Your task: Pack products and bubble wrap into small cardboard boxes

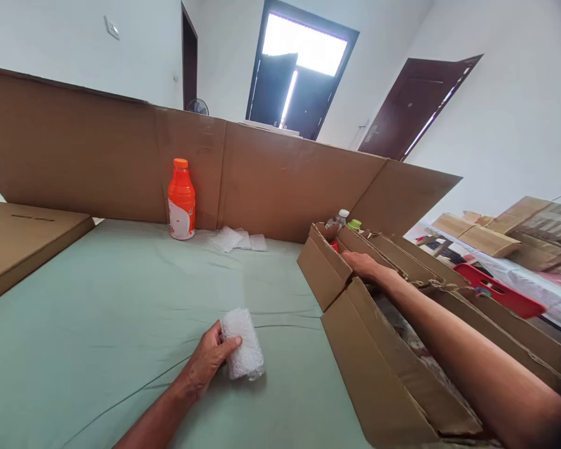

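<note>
My left hand rests on the green sheet and grips a bundle wrapped in bubble wrap, thumb on top. My right hand reaches down into an open cardboard box on the right; its fingers are hidden behind the flap. Inside that box, bottle tops show, one clear with a white cap, one with a green cap. An orange bottle stands upright against the cardboard wall, far from both hands.
A tall cardboard wall runs across the back of the green-covered surface. Loose bubble-wrap pieces lie near the orange bottle. A flat carton sits at left. Cartons and a red crate are at right.
</note>
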Action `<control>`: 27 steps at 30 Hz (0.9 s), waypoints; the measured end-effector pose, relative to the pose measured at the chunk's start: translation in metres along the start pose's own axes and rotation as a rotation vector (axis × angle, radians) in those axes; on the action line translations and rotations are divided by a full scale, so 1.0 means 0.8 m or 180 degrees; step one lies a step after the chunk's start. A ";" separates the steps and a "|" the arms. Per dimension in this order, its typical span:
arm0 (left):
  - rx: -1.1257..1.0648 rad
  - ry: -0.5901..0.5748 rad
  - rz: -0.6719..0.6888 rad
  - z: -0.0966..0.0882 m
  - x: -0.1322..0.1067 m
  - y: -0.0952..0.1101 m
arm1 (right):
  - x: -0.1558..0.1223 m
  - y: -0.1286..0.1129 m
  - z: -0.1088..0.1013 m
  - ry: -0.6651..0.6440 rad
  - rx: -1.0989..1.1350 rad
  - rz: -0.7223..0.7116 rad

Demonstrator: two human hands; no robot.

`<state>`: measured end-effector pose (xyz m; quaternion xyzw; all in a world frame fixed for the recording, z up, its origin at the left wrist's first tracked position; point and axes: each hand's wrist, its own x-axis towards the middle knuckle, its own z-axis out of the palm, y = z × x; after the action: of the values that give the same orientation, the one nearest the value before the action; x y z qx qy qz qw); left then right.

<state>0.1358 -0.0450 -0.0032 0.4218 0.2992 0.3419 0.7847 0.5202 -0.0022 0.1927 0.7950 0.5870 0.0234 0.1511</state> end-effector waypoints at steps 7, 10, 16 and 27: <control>-0.0546 0.0333 -0.0173 0.009 0.000 0.015 | -0.037 0.016 -0.048 0.0673 0.0446 0.0759; -0.0861 0.0873 -0.0257 0.011 -0.007 0.027 | -0.069 0.001 -0.082 0.1549 0.1585 0.0462; -0.0980 0.1475 0.0009 -0.005 0.030 0.096 | -0.062 -0.152 -0.090 0.0522 0.2890 -0.0840; -0.0346 0.2105 -0.0105 -0.047 0.088 0.165 | -0.036 -0.153 -0.116 0.0692 0.3293 -0.0833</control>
<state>0.1112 0.0822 0.0804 0.2407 0.5257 0.4629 0.6719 0.3776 0.0230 0.2527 0.6789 0.6282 -0.2054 -0.3198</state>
